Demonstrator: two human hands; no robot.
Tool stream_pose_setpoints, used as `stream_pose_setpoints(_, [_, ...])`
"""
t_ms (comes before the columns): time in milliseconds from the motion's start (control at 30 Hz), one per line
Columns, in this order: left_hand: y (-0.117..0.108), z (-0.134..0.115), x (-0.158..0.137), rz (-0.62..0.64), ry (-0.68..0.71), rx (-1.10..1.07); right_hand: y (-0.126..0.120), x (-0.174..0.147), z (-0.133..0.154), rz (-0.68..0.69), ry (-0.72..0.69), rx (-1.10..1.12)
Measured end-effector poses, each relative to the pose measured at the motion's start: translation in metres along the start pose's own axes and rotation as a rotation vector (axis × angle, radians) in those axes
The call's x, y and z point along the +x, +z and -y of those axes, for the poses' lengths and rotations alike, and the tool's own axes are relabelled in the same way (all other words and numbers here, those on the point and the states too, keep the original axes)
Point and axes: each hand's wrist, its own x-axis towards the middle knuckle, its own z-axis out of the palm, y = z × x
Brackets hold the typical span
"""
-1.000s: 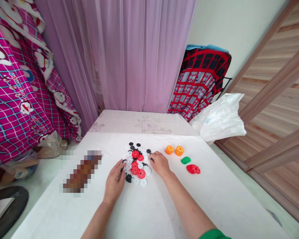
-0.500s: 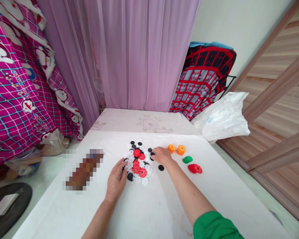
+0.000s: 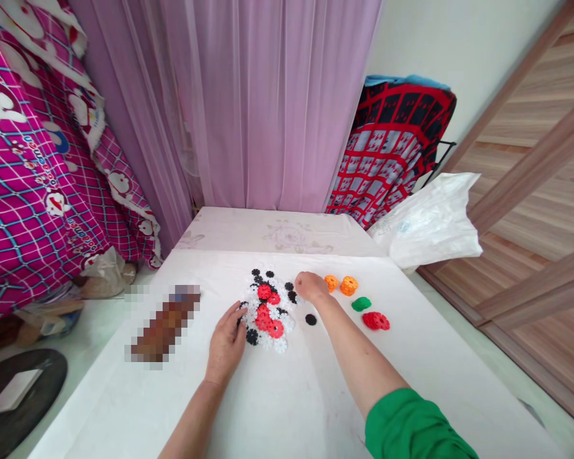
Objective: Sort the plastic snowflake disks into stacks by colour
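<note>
A pile of plastic snowflake discs lies mid-table: white discs [image 3: 280, 345], red discs [image 3: 263, 319] and black discs [image 3: 252, 336]. My left hand [image 3: 227, 338] rests at the pile's left edge, thumb and fingers closed around what look like black discs, mostly hidden by the fingers. Just right of the pile, my right hand [image 3: 310, 285] is closed with its fingers curled under; whatever it holds is hidden. Beside it are loose black discs [image 3: 292, 297], and a separate black disc [image 3: 310, 319] lies nearer to me.
Right of my right hand stand orange disc stacks [image 3: 349, 285], a green stack [image 3: 361, 304] and a tipped red stack [image 3: 375, 320]. A blurred brown item [image 3: 165, 325] lies on the left of the white table [image 3: 277, 408]. A white plastic bag [image 3: 430, 223] hangs at the far right corner.
My right hand has shifted slightly up and right, off the black discs by the pile, and its fingers are now curled in. My left hand stays about where it was.
</note>
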Motion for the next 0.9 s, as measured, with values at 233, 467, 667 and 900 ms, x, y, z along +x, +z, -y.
stream_pose_setpoints(233, [-0.001,-0.001,0.000,0.011,-0.012,0.000,0.007,0.004,0.023,-0.053,-0.051,-0.065])
stream_pose_setpoints(467, [-0.001,0.000,0.000,0.007,-0.016,-0.017,0.006,0.009,0.028,-0.028,-0.084,-0.091])
stream_pose_setpoints(667, [0.002,0.001,-0.001,-0.008,-0.003,-0.005,0.007,0.009,0.019,0.002,-0.169,-0.102])
stream_pose_setpoints(900, [0.001,0.000,-0.001,-0.007,-0.019,0.001,0.010,0.016,0.023,-0.007,-0.170,-0.081])
